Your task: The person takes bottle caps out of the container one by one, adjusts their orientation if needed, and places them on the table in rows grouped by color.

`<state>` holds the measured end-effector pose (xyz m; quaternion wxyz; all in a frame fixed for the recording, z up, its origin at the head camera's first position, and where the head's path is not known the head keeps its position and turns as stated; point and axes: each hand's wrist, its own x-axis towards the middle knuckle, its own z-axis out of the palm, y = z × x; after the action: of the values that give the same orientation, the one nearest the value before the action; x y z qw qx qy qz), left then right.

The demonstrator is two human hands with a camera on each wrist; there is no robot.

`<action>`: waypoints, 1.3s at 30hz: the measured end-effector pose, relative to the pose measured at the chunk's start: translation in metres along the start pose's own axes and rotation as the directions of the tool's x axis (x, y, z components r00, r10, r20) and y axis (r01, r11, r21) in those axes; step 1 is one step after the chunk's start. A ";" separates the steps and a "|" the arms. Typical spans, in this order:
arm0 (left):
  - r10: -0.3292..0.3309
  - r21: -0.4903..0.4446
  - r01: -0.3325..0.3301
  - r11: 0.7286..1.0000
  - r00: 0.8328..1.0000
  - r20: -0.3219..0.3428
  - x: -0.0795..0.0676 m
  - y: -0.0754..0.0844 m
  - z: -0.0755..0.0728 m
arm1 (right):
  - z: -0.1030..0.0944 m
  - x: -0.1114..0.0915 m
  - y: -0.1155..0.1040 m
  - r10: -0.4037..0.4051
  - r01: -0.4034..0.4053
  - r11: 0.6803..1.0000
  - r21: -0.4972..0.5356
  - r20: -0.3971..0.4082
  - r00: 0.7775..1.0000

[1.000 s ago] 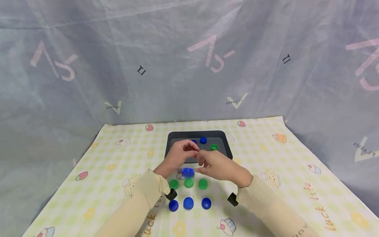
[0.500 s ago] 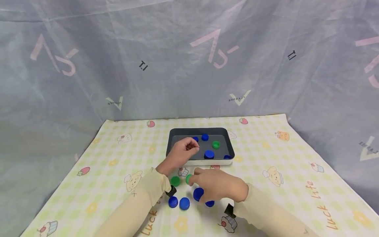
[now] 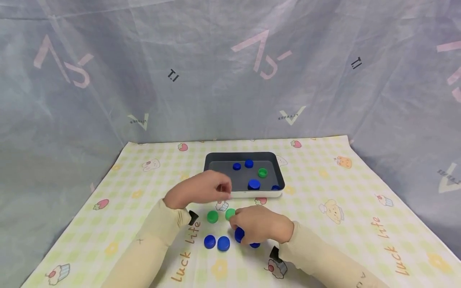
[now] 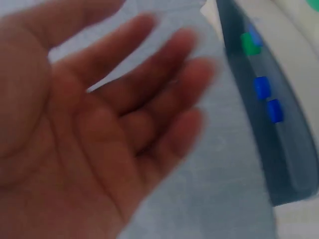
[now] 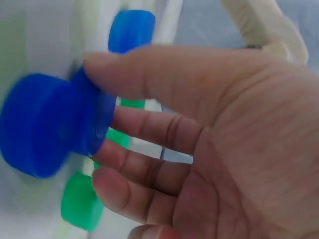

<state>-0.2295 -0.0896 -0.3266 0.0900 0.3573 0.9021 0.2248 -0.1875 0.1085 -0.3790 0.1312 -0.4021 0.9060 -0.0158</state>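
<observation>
The right hand (image 3: 257, 225) pinches a blue cap (image 5: 93, 117) between thumb and fingertips, at the bench (image 3: 306, 200); contact with the cloth is unclear. Expect a light, stiff, smooth part: grip opposite sides of the rim. The left hand (image 3: 202, 187), holding nothing, fingers spread, hangs near the tray (image 3: 257, 194).

Caps (image 3: 223, 243): smooth plastic (faintly glossy). Tray (image 3: 221, 167): matt inside. Backdrop (image 3: 212, 104): creased cloth.
</observation>
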 end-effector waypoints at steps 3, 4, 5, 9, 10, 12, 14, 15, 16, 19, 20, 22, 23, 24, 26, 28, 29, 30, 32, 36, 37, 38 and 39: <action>-0.057 0.116 0.038 0.993 0.984 0.166 -0.011 0.011 0.004 | -0.009 -0.004 0.006 -0.022 0.022 0.999 0.035 -0.001 1.000; -0.077 0.143 0.047 0.989 0.973 0.216 -0.014 0.014 0.007 | -0.013 -0.005 0.008 -0.026 0.027 0.998 0.048 -0.007 1.000; -0.100 0.161 0.059 0.985 0.960 0.261 -0.016 0.017 0.011 | -0.017 -0.007 0.011 -0.032 0.033 0.998 0.059 -0.022 0.999; -0.188 0.255 0.093 0.963 0.904 0.383 -0.016 0.028 0.030 | -0.032 -0.016 0.020 -0.027 0.036 0.995 0.094 -0.096 0.995; -0.202 0.277 0.093 0.956 0.896 0.395 -0.016 0.029 0.034 | -0.035 -0.018 0.023 -0.020 0.031 0.994 0.103 -0.109 0.994; -0.230 0.318 0.099 0.943 0.884 0.407 -0.014 0.032 0.043 | -0.039 -0.022 0.027 -0.003 0.018 0.992 0.121 -0.122 0.992; -0.241 0.342 0.096 0.935 0.878 0.413 -0.012 0.033 0.050 | -0.042 -0.024 0.032 0.016 0.001 0.991 0.133 -0.123 0.992; -0.244 0.351 0.092 0.932 0.875 0.417 -0.011 0.033 0.053 | -0.043 -0.025 0.034 0.024 -0.007 0.991 0.136 -0.125 0.992; -0.246 0.358 0.090 0.929 0.874 0.419 -0.011 0.033 0.056 | -0.044 -0.026 0.036 0.032 -0.014 0.990 0.141 -0.126 0.992; -0.237 0.366 0.076 0.927 0.877 0.419 -0.010 0.034 0.063 | -0.046 -0.027 0.041 0.054 -0.034 0.987 0.159 -0.122 0.991; -0.231 0.369 0.069 0.927 0.880 0.416 -0.009 0.034 0.065 | -0.046 -0.028 0.043 0.067 -0.048 0.985 0.167 -0.113 0.991; -0.217 0.367 0.058 0.928 0.886 0.409 -0.009 0.036 0.068 | -0.046 -0.029 0.046 0.095 -0.078 0.980 0.186 -0.088 0.992; -0.209 0.367 0.051 0.929 0.890 0.405 -0.009 0.037 0.068 | -0.046 -0.029 0.047 0.112 -0.097 0.977 0.189 -0.072 0.991; -0.200 0.370 0.042 0.928 0.895 0.400 -0.008 0.037 0.069 | -0.045 -0.028 0.049 0.132 -0.119 0.974 0.192 -0.056 0.990; -0.192 0.372 0.037 0.928 0.901 0.388 -0.008 0.038 0.070 | -0.042 -0.027 0.050 0.160 -0.152 0.970 0.191 -0.028 0.987; -0.184 0.370 0.032 0.928 0.905 0.383 -0.007 0.038 0.070 | -0.038 -0.025 0.052 0.180 -0.176 0.967 0.184 -0.008 0.984; -0.179 0.366 0.030 0.930 0.907 0.380 -0.007 0.039 0.070 | -0.036 -0.023 0.052 0.197 -0.194 0.964 0.184 0.004 0.980; -0.175 0.362 0.028 0.932 0.909 0.380 -0.008 0.038 0.070 | -0.034 -0.022 0.052 0.211 -0.210 0.960 0.184 0.015 0.977; -0.164 0.356 0.019 0.934 0.910 0.382 -0.007 0.038 0.070 | -0.031 -0.020 0.051 0.239 -0.242 0.953 0.181 0.039 0.970; -0.148 0.357 0.002 0.934 0.912 0.383 -0.007 0.036 0.071 | -0.027 -0.020 0.048 0.294 -0.305 0.940 0.154 0.091 0.952; -0.146 0.358 0.000 0.934 0.912 0.382 -0.006 0.035 0.071 | -0.026 -0.020 0.047 0.296 -0.309 0.941 0.140 0.104 0.949; -0.147 0.358 0.001 0.934 0.913 0.380 -0.006 0.035 0.071 | -0.026 -0.020 0.046 0.296 -0.310 0.942 0.125 0.118 0.948; -0.147 0.357 0.003 0.934 0.914 0.377 -0.006 0.035 0.072 | -0.026 -0.021 0.044 0.295 -0.310 0.945 0.107 0.133 0.946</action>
<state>-0.1811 -0.0469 -0.3739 0.2155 0.3701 0.9034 -0.0198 -0.2127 0.1519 -0.3556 0.2095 -0.2494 0.9450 -0.0295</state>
